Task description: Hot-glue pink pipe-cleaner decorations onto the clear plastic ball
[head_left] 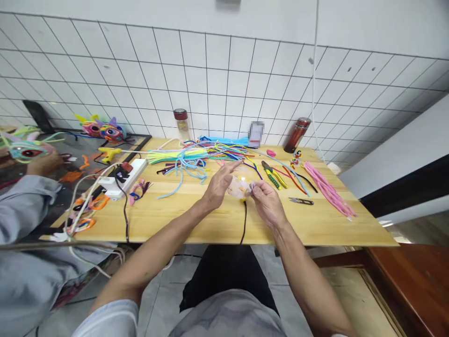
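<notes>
Between my hands, above the front part of the table, is a clear, rounded plastic piece point(235, 188) with orange and yellow patches showing on or through it. My left hand point(218, 185) lies along its left side, fingers stretched out toward its top. The thumb and fingers of my right hand point(268, 201) pinch its right edge. Just below it a small yellow tip point(243, 200) shows, and a black cord point(244, 222) runs from there over the table's front edge. What the yellow tip belongs to is mostly hidden.
Pliers point(271, 175), thread snips point(300, 201) and pink pipe cleaners point(328, 189) lie rightward. Behind are coloured pipe cleaners point(196, 154) and two bottles point(181, 124). A power strip point(128, 178) and a yellow glue gun point(109, 153) sit left, beside another person's sleeve point(30, 201).
</notes>
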Tool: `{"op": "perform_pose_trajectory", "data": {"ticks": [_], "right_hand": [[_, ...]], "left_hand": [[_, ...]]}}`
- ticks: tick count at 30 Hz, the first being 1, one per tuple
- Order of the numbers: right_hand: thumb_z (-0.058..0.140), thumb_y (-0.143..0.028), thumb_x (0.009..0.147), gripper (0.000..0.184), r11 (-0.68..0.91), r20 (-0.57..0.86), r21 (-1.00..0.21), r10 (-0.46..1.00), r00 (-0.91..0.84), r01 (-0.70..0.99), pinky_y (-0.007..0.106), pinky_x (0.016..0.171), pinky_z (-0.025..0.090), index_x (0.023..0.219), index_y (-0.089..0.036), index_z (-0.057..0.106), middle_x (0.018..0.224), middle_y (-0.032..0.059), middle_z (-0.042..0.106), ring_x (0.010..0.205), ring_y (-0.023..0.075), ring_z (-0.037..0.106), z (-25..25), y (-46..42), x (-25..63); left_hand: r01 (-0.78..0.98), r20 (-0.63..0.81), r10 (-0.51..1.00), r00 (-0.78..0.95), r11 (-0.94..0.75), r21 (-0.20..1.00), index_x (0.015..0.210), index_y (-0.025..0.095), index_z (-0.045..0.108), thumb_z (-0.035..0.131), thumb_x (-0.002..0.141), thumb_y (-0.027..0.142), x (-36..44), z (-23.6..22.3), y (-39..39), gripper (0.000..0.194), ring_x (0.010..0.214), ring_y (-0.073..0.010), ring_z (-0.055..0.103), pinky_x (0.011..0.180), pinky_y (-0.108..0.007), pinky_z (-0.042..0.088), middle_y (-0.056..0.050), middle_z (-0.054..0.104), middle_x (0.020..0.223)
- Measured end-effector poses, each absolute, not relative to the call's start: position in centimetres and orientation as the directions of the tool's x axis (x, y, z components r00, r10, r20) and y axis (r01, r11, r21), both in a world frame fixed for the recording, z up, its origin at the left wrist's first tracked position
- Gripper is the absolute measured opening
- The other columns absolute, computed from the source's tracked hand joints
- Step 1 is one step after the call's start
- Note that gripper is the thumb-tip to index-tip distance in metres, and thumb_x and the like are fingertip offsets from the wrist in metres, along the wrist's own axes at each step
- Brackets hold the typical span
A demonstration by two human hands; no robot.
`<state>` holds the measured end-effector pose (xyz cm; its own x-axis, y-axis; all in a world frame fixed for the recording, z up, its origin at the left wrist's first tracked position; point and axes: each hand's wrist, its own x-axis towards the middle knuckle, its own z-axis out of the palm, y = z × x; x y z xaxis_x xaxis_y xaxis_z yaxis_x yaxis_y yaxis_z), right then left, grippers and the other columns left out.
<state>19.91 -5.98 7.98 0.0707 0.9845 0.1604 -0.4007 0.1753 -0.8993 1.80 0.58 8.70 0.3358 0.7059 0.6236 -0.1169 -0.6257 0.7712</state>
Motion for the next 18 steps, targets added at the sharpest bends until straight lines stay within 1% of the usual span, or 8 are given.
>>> {"op": "perform_pose_trajectory", "data": {"ticks": [4,7,9,10,12,14,16,18], "right_hand": [[0.097,-0.055,0.068,0.042,0.198,0.174,-0.907,0.98,0.097,-0.372,0.029,0.08,0.056,0.086,-0.024,0.076,0.083,-0.0015,0.074,0.076,0.0138,0.067,8.4,-7.5,19.7],[0.096,-0.054,0.071,0.04,0.187,0.171,-0.889,0.982,0.075,-0.418,0.027,0.077,0.056,0.088,-0.023,0.077,0.082,-0.0005,0.075,0.074,0.0134,0.066,8.9,-8.0,19.1],[0.096,-0.053,0.071,0.039,0.146,0.147,-0.873,0.989,0.036,-0.465,0.025,0.072,0.056,0.086,-0.023,0.076,0.081,0.0001,0.075,0.072,0.0127,0.065,9.1,-7.9,18.6],[0.097,-0.051,0.07,0.039,0.124,0.13,-0.863,0.991,0.022,-0.49,0.024,0.069,0.056,0.084,-0.022,0.076,0.081,0.0001,0.075,0.071,0.0123,0.065,9.1,-7.7,18.4],[0.098,-0.051,0.068,0.04,0.086,0.1,-0.842,0.995,0.002,-0.532,0.023,0.066,0.056,0.084,-0.023,0.075,0.082,-0.0002,0.076,0.07,0.0125,0.065,9.1,-7.2,17.8],[0.094,-0.058,0.071,0.043,0.076,0.097,-0.854,0.995,-0.013,-0.515,0.026,0.069,0.057,0.09,-0.024,0.077,0.084,0.0005,0.077,0.071,0.0142,0.067,8.9,-6.8,17.2],[0.087,-0.064,0.077,0.046,0.148,0.161,-0.913,0.987,-0.003,-0.38,0.03,0.08,0.059,0.099,-0.024,0.078,0.092,0.0023,0.08,0.08,0.0171,0.071,8.6,-6.7,16.6],[0.082,-0.063,0.083,0.043,0.284,0.284,-0.949,0.959,0.015,-0.137,0.034,0.093,0.057,0.104,-0.026,0.079,0.103,0.003,0.081,0.093,0.0199,0.073,8.5,-6.8,16.1]], "left_hand": [[-0.123,0.645,0.717,0.265,-0.638,0.76,0.159,0.026,0.051,0.03,0.107,0.068,1.9,9.3,-1.1,0.07,0.146,-0.0315,0.057,0.12,-0.055,0.045,-0.016,0.058,0.159],[0.071,0.775,0.546,0.317,-0.829,0.555,0.15,0.023,0.059,0.05,0.1,0.072,1.9,9.4,-2.3,0.071,0.151,-0.0342,0.051,0.124,-0.057,0.039,-0.019,0.057,0.159],[0.162,0.823,0.448,0.349,-0.894,0.418,0.14,0.022,0.066,0.066,0.092,0.07,2.1,9.1,-2.7,0.068,0.145,-0.0344,0.056,0.123,-0.057,0.04,-0.019,0.064,0.151],[0.185,0.824,0.452,0.341,-0.892,0.413,0.135,0.022,0.068,0.07,0.09,0.066,2.2,8.9,-2.8,0.063,0.139,-0.0332,0.061,0.121,-0.056,0.043,-0.018,0.068,0.144],[0.195,0.788,0.555,0.265,-0.831,0.52,0.124,0.022,0.071,0.072,0.09,0.061,2.6,8.6,-2.9,0.051,0.126,-0.0303,0.067,0.114,-0.052,0.049,-0.015,0.075,0.13],[0.109,0.674,0.727,0.131,-0.687,0.719,0.116,0.022,0.073,0.072,0.09,0.06,3.1,8.4,-2.7,0.046,0.115,-0.0275,0.07,0.105,-0.046,0.054,-0.012,0.077,0.119],[-0.116,0.464,0.886,-0.003,-0.461,0.88,0.109,0.021,0.074,0.071,0.09,0.061,3.7,8.4,-2.4,0.045,0.102,-0.0239,0.072,0.093,-0.038,0.056,-0.009,0.078,0.108],[-0.39,0.234,0.97,-0.069,-0.242,0.889,0.1,0.018,0.074,0.069,0.089,0.065,4.3,8.6,-1.9,0.048,0.089,-0.0203,0.071,0.083,-0.032,0.055,-0.008,0.077,0.097]]}}
